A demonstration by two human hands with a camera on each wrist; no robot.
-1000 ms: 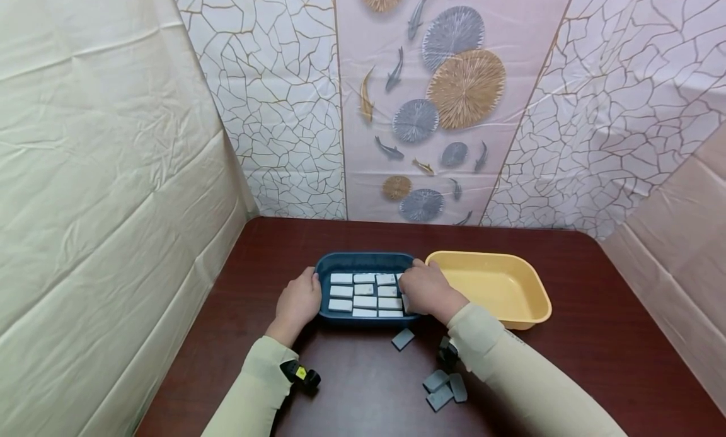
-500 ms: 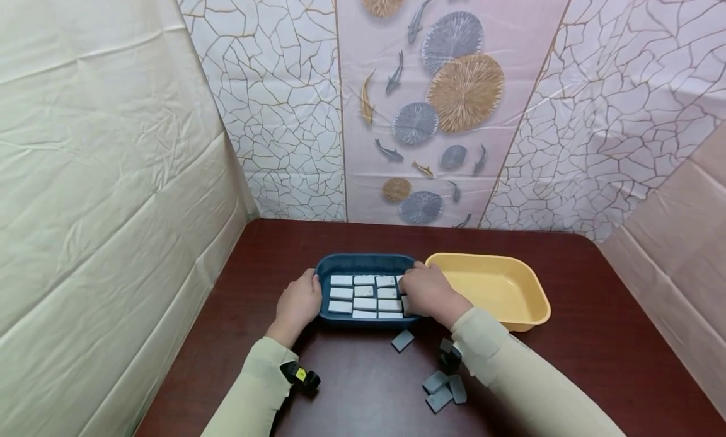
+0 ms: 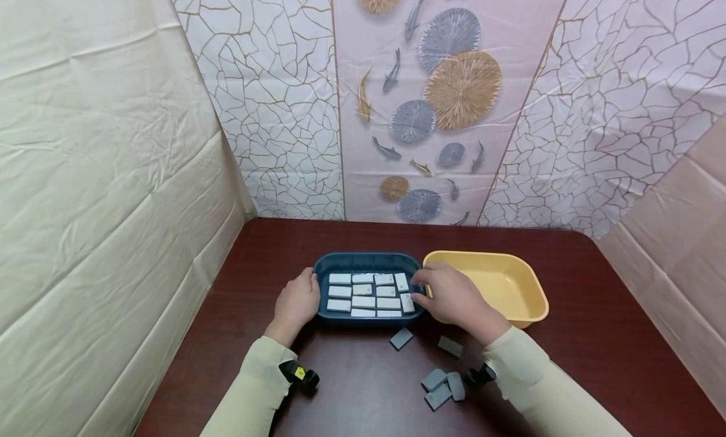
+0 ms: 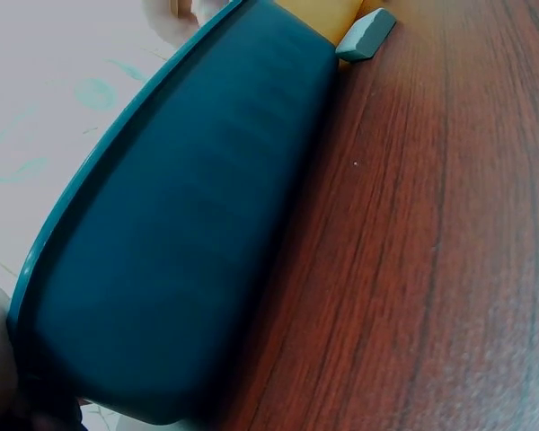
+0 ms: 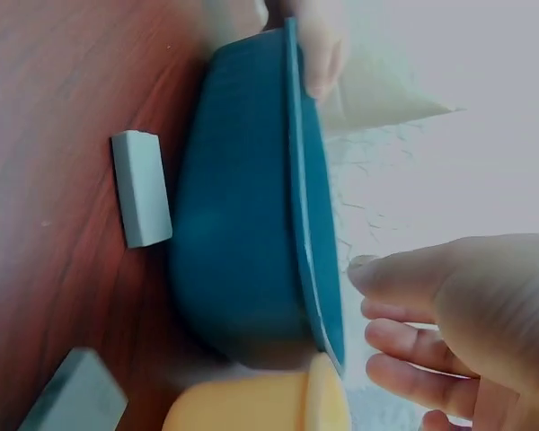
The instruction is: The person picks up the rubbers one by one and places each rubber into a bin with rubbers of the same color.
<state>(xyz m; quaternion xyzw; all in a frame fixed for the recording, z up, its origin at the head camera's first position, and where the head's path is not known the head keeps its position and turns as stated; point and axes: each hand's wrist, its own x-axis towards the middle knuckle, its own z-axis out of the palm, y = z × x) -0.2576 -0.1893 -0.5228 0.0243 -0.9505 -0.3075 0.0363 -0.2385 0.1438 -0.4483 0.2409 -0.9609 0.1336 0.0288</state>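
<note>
A dark blue basin (image 3: 368,258) holds several white rectangular tiles (image 3: 363,301) laid in rows, two at its right end standing crosswise to the others. My left hand (image 3: 297,301) grips the basin's left end; in the right wrist view that hand (image 5: 319,49) has its thumb over the rim. Over the basin's right end is my right hand (image 3: 454,298), fingers loosely bent and apart, just right of the tiles. The right wrist view shows nothing between this hand's (image 5: 458,314) thumb and fingers. The basin's outer wall (image 4: 180,215) fills much of the left wrist view.
A yellow basin (image 3: 524,279) stands against the blue basin's right end, partly behind my right hand. One grey tile (image 3: 401,338) lies just in front of the blue basin. Another grey tile (image 3: 450,347) and a cluster of grey tiles (image 3: 438,396) lie near my right forearm.
My right hand has let go of a white tile at the basin's right end and moved to the right. The right-end tiles and a grey tile are uncovered. My left hand stays put.
</note>
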